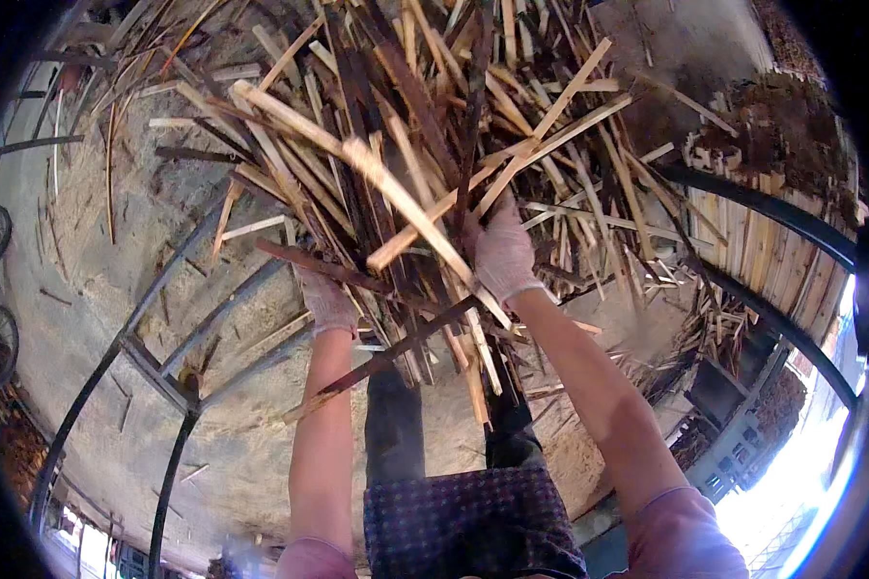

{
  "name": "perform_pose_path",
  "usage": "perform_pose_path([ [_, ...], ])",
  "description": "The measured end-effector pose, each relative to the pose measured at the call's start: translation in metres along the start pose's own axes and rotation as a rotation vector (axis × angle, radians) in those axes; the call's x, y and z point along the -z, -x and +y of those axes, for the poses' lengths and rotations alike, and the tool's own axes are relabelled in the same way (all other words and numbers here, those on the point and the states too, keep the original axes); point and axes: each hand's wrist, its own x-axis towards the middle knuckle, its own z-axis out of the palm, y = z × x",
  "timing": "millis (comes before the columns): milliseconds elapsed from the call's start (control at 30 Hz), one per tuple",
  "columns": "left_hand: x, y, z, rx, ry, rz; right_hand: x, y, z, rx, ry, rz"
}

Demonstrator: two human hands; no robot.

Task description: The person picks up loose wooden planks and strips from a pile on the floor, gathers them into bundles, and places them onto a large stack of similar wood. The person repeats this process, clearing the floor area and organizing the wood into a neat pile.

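One left hand [328, 301], one right hand [505, 256] flank loose sticks [386, 179]; fingers hidden, can't tell grip. Tilting could spill crossed pieces.

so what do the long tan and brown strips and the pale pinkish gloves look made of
Long tan and brown strips: wood, seemingly unfinished, given uneven edges and mixed tones. Pale pinkish gloves: probably matte knitted fabric, from snug cuffs and texture.

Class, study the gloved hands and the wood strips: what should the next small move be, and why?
Perhaps press the left hand and right hand slightly closer together to firm up the load: they flank a loose bundle of wood strips, several of which jut out crosswise, and one dark strip slants across the left forearm.
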Motion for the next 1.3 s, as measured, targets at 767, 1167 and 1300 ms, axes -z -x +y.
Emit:
perform_pose_path([
  [767,-0.019,0.036,-0.107,-0.603,-0.651,-0.237,-0.138,-0.068,0.204,0.124,-0.235,0.04],
  [1167,0.014,0.014,-0.095,-0.619,-0.758,-0.29,-0.094,-0.022,0.09,0.044,-0.067,0.089],
  [1300,0.073,0.019,-0.08,-0.586,-0.875,-0.321,-0.082,-0.017,0.083,0.279,0.114,0.194],
])
